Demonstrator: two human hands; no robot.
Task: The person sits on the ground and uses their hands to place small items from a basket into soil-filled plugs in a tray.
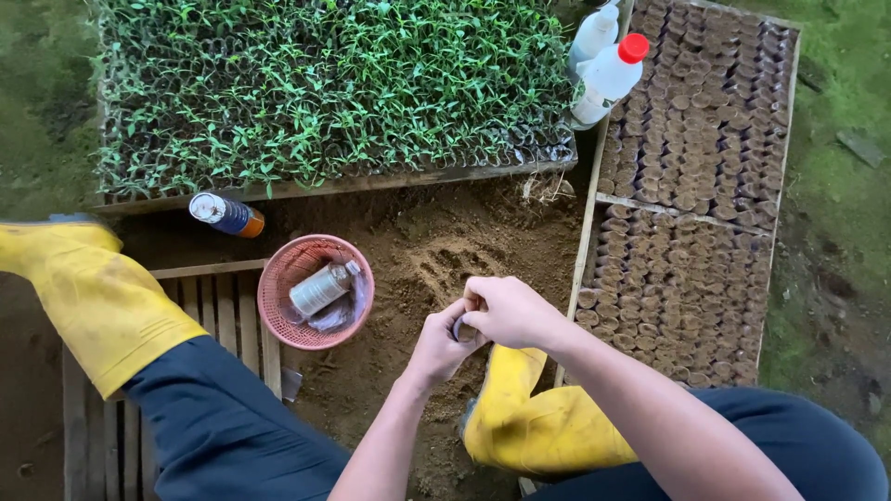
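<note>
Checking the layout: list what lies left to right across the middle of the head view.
Yellow boot → pink basket holding a bottle → left hand → right hand → tray of soil-filled pots.

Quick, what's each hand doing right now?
Left hand: closed on a small dark object.
Right hand: closed on the same object.

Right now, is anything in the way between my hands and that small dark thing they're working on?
Nothing visible is. The left hand and right hand already meet on the small dark thing, pinched between their fingers above the bare soil.
</note>
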